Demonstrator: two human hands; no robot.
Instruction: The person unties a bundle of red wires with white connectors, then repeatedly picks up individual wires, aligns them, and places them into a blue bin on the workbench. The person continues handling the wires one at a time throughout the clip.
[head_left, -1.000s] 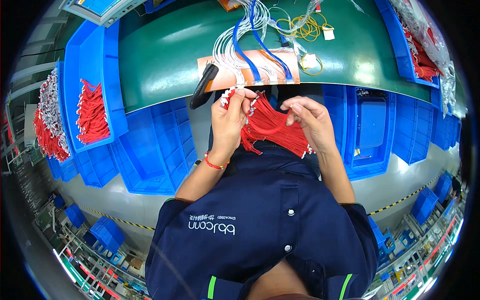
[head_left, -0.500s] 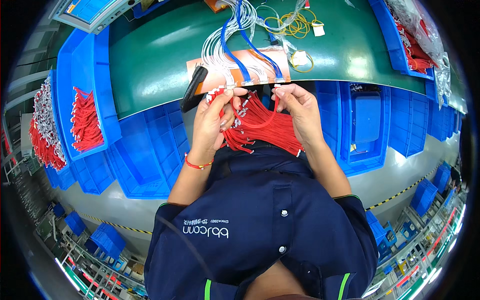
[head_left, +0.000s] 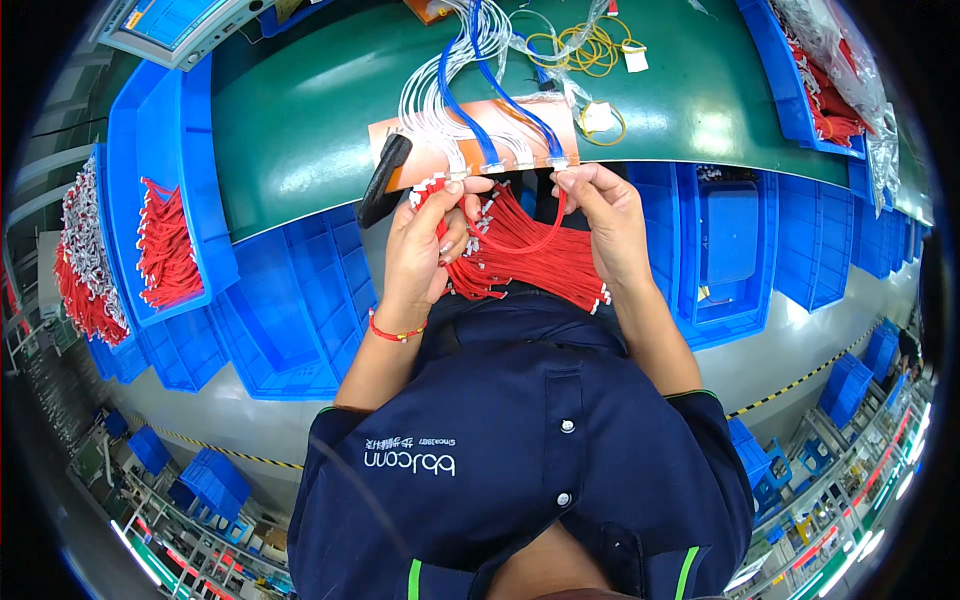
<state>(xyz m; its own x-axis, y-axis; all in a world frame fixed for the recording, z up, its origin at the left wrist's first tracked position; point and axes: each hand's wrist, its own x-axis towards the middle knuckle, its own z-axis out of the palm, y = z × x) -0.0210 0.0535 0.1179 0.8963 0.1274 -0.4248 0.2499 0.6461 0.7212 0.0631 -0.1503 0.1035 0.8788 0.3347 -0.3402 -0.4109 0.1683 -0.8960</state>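
The left hand [head_left: 425,250] is shut on the bundle of red wires [head_left: 535,262] & pinches the white plug ends up near the thumb. The right hand [head_left: 605,215] pinches one red wire [head_left: 525,240] w/ thumb & pointer finger; that wire sags in a loop between both hands. The bundle sits just under the edge of the green table [head_left: 300,120], in front of the person's chest.

To do this bit well, I think: keep the left grip tight so the rest don't slip, pull only one wire w/ the right, slow, no tugging on the plug.

The bundle's long way runs from upper left to lower right. Plug ends at the left hand point up; other ends fan out toward the right wrist.
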